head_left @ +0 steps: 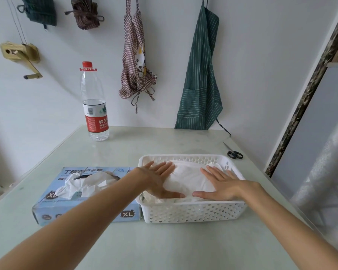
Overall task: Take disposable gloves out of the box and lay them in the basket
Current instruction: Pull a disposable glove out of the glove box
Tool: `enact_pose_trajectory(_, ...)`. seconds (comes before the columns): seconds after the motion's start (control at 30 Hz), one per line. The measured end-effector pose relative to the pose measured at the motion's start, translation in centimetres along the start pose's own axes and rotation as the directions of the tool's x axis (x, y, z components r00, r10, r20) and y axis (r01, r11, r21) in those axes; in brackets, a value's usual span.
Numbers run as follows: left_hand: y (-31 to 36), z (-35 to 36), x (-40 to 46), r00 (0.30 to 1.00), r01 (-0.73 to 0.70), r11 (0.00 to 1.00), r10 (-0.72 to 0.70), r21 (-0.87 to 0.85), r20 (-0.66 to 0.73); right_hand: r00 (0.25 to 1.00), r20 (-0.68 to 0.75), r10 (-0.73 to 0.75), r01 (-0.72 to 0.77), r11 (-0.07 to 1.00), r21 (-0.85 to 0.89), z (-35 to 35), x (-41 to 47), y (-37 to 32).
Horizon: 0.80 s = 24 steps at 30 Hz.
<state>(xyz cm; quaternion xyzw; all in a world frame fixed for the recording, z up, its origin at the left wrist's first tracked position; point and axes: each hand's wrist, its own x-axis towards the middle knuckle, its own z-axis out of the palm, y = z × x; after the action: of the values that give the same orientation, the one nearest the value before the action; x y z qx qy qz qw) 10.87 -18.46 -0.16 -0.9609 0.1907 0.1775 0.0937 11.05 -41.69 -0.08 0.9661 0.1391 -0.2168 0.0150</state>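
Observation:
A white perforated basket (pixel 193 212) sits on the table right of centre, holding a pile of white disposable gloves (pixel 187 178). My left hand (pixel 158 180) lies flat on the left side of the pile, fingers straight. On the right side of the pile my right hand (pixel 220 184) also presses flat, fingers spread. The blue glove box (pixel 86 209) lies just left of the basket, touching it, with white gloves (pixel 82 184) bulging out of its top opening.
A water bottle with a red label (pixel 95 106) stands at the table's back left. Black scissors (pixel 233 152) lie behind the basket at the right. Aprons hang on the wall behind. The table edge runs close on the right.

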Motion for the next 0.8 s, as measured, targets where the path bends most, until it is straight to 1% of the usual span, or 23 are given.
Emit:
enact_pose_trajectory(0.1,-0.2,-0.5,-0.6,0.998,-0.023,0.992,0.015,-0.128,-0.064,0.996,-0.085,-0.021,0.03,0.994,0.109,-0.8,-0.2,0.0)
enact_pose_trajectory(0.23,-1.6,-1.0,-2.5,0.976,-0.053,0.949,-0.017,-0.311,-0.218,0.971,-0.239,-0.029,0.104,0.946,0.307,-2.3,-1.3,-0.1)
enact_pose_trajectory(0.33,-5.0,-0.4,-5.2,0.952,-0.059,0.915,-0.069,-0.4,-0.299,0.906,-0.424,-0.008,0.184,0.908,0.377,-3.4,-1.9,-1.4)
enact_pose_trajectory(0.43,-9.4,1.2,-8.6,0.917,-0.046,0.847,-0.174,-0.529,-0.358,0.85,-0.523,-0.059,0.313,0.856,0.412,-3.7,-2.0,-5.9)
enact_pose_trajectory(0.5,-11.8,2.5,-10.7,0.906,-0.004,0.799,-0.251,-0.601,-0.34,0.819,-0.557,-0.14,0.4,0.834,0.38,-3.3,-2.0,-10.0)
enact_pose_trajectory(0.57,-13.8,3.4,-12.5,0.91,0.045,0.753,-0.302,-0.656,-0.285,0.785,-0.579,-0.222,0.456,0.84,0.295,-2.8,-1.4,-14.2)
enact_pose_trajectory(0.63,-15.7,4.4,-13.8,0.93,0.051,0.732,-0.282,-0.679,-0.235,0.749,-0.598,-0.284,0.481,0.854,0.197,-2.2,-0.5,-18.0)
enact_pose_trajectory(0.7,-15.7,4.6,-14.2,0.946,0.04,0.749,-0.24,-0.661,-0.215,0.731,-0.606,-0.316,0.499,0.852,0.158,-1.8,-0.6,-19.8)
enact_pose_trajectory(0.8,-16.6,5.0,-13.6,0.915,-0.005,0.761,-0.258,-0.648,-0.311,0.752,-0.56,-0.347,0.52,0.835,0.181,-1.2,0.9,-22.1)
